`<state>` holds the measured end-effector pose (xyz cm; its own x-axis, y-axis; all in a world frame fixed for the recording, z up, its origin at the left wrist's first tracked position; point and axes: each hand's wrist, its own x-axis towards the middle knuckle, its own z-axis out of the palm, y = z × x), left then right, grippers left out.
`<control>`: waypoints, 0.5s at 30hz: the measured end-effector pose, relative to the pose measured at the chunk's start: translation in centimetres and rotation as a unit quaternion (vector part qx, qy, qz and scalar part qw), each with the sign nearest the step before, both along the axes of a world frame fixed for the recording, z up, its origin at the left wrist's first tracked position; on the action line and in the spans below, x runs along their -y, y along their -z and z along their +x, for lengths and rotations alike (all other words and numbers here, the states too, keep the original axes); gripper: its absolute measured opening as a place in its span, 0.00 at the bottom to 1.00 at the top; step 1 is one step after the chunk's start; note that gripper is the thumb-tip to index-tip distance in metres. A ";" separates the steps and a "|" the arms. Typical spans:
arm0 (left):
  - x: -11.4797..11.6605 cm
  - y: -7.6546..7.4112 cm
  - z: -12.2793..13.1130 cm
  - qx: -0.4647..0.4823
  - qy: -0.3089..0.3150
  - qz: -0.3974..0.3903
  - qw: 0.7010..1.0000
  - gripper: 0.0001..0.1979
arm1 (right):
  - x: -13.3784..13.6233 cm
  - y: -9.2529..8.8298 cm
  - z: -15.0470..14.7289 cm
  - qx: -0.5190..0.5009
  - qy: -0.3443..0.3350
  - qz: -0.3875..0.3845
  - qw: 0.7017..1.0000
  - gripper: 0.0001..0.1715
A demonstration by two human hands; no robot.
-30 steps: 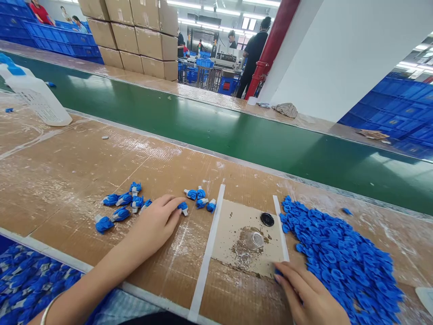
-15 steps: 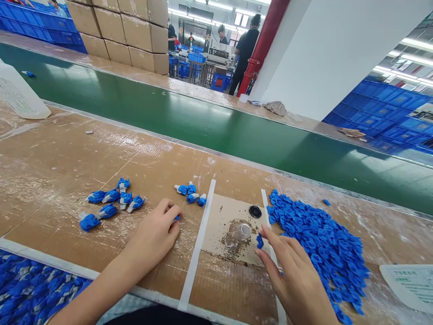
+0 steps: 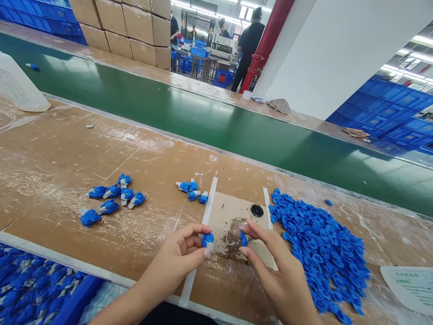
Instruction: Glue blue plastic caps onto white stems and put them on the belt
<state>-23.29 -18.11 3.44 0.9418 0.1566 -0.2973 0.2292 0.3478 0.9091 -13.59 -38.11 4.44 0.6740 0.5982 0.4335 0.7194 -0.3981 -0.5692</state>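
Observation:
My left hand [image 3: 181,259] pinches a small blue-and-white nozzle piece [image 3: 208,240] just above the cardboard-covered table [image 3: 61,153]. My right hand [image 3: 275,273] pinches a small blue cap [image 3: 243,238] a little to the right of it. Both are over a taped cardboard square [image 3: 233,216] with brown stains and a black disc [image 3: 256,210]. A large pile of blue caps [image 3: 318,248] lies to the right of my right hand. Two clusters of assembled blue-and-white pieces lie on the table, one [image 3: 192,190] just behind my left hand and one [image 3: 111,198] farther left.
A green conveyor belt [image 3: 219,126] runs behind the table. A blue bin of assembled pieces [image 3: 30,293] sits at the lower left. A white plastic bottle [image 3: 18,88] stands far left, a printed sheet [image 3: 411,286] lies far right. Cardboard boxes [image 3: 135,27] and people stand beyond.
My left hand picked up a blue-and-white piece from the table and moved right toward the centre. My right hand took a blue cap from the pile and brought it left to meet it.

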 end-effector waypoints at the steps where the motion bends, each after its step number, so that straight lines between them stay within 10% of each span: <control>1: 0.5 -0.1 0.0 0.004 -0.002 -0.037 0.999 0.19 | -0.1 0.1 -0.6 -0.067 0.005 0.036 0.997 0.22; 7: 2.2 -1.1 -0.1 0.049 0.005 -0.150 0.987 0.14 | -0.9 0.9 -3.1 -0.318 -0.027 0.197 0.927 0.23; 15: 2.2 -0.9 -0.5 0.057 0.007 -0.156 0.986 0.13 | -1.7 1.1 -3.8 -0.248 0.008 0.207 0.946 0.21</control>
